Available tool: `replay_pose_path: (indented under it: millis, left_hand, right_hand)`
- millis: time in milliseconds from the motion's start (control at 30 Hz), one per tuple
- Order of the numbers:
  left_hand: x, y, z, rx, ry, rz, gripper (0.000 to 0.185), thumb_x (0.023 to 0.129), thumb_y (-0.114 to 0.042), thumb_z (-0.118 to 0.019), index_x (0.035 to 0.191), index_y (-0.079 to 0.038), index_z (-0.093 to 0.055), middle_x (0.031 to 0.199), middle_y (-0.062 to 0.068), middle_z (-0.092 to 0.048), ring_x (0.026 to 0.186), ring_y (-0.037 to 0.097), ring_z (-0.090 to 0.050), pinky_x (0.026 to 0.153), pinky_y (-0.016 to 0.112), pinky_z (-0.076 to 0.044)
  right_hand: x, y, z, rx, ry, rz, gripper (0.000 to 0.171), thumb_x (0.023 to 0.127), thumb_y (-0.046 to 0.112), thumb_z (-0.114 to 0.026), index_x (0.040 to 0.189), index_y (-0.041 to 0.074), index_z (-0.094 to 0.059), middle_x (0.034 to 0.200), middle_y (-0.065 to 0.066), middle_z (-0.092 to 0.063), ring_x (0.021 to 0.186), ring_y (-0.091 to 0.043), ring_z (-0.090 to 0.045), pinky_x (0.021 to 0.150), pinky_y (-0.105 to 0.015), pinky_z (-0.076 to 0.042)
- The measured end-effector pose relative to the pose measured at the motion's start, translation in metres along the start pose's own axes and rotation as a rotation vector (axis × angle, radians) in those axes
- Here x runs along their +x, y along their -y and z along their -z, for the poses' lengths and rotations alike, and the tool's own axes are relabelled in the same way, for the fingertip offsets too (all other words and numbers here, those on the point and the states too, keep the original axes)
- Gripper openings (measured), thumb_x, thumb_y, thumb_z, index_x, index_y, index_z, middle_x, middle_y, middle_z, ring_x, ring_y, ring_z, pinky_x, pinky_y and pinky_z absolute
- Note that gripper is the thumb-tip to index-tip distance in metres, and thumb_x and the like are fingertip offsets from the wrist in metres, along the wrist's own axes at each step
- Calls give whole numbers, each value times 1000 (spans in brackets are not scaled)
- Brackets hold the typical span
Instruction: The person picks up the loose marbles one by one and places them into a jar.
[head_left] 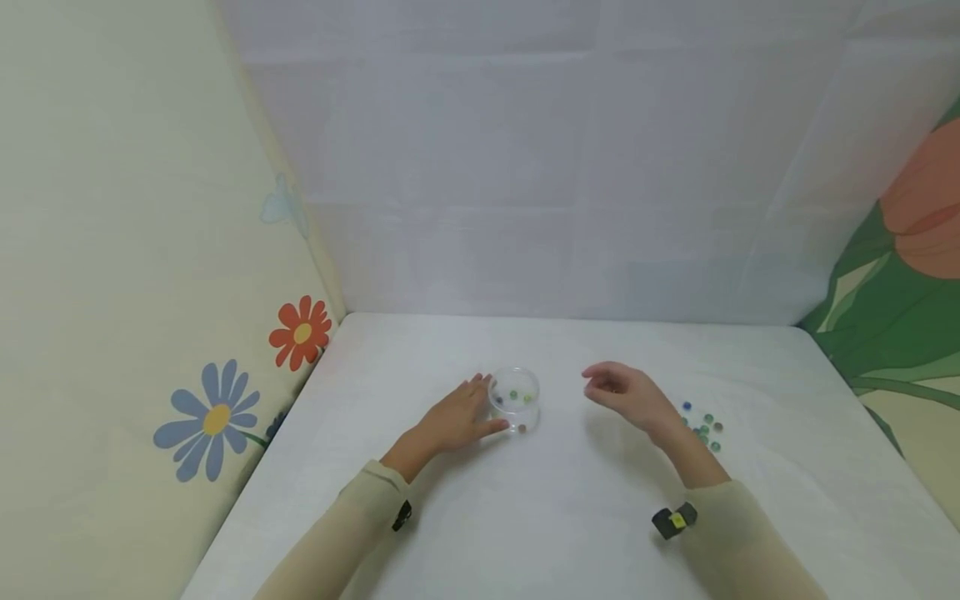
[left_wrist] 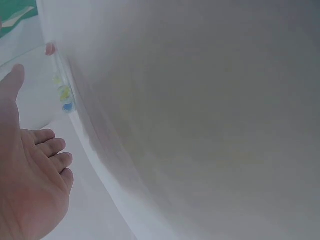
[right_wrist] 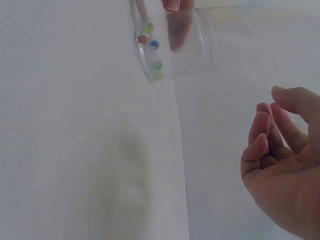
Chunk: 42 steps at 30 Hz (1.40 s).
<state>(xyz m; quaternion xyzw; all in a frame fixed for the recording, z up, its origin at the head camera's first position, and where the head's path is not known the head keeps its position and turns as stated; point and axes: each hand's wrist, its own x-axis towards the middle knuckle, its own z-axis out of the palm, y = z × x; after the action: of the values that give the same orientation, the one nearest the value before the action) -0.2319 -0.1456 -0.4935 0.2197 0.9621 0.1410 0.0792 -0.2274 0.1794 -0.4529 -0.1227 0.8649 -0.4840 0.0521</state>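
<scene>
A clear round jar (head_left: pixel 514 402) stands on the white table, with several glass marbles (right_wrist: pixel 154 45) lying at its bottom, among them blue, green and reddish ones. My left hand (head_left: pixel 458 417) rests at the jar's left side. Its fingers are extended and its thumb lies along the near side; whether they press on the wall cannot be told. To the right of the jar, my right hand (head_left: pixel 628 398) hovers above the table, apart from it. Loosely bent fingers (right_wrist: pixel 259 127) show in the right wrist view, and no object is visible between them and the thumb.
Loose marbles (head_left: pixel 703 433) lie scattered on the table (head_left: pixel 495 533) beyond my right wrist, partly hidden by the forearm. A white cloth backdrop (head_left: pixel 525 167) rises behind the table. Flower-patterned cloth (head_left: pixel 217 417) hangs at the left, with more at the right.
</scene>
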Motion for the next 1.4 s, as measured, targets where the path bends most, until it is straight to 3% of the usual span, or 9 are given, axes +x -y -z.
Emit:
replay_pose_path:
  millis: [233,500,933,1200,1400]
  left_hand:
    - [1,0,-1,-7,-2,0,99,96,-69,-49,160,1,-19,167,18,-22,155,32,-18,127,43,-18]
    - [1,-1,-1,-15,-3,-2,99,96,-68,-51,160,1,-19,167,18,-22,155,33,-18,127,45,-18]
    - [-2,-4,3,12,2,2,98,97,-68,-50,160,0,-18,167,17,-22,155,30,-17,128,42,-15]
    - [-4,-4,5,12,6,4,98,97,-67,-51,160,1,-19,167,17,-22,156,29,-16,128,42,-16]
    - [-5,-4,6,4,8,4,98,97,-68,-50,160,0,-19,167,17,-22,155,30,-17,127,43,-17]
  right_hand:
    - [-14,-14,22,-26,-37,-17,36,98,20,-68,131,6,-63,112,-9,-69,106,-26,-64,90,-36,-55]
    - [-26,-23,38,-58,-65,-73,40,99,25,-68,134,7,-61,118,-12,-68,114,-30,-62,97,-48,-55]
    - [-45,-44,59,-105,-78,-103,41,100,23,-65,136,6,-59,120,-13,-66,113,-31,-61,95,-45,-55]
    - [-59,-53,73,-146,-87,-107,47,100,30,-66,138,5,-57,121,-14,-66,111,-27,-61,83,-21,-53]
    - [-67,-63,84,-159,-84,-104,51,100,35,-66,140,4,-56,120,-13,-65,108,-22,-60,81,-14,-51]
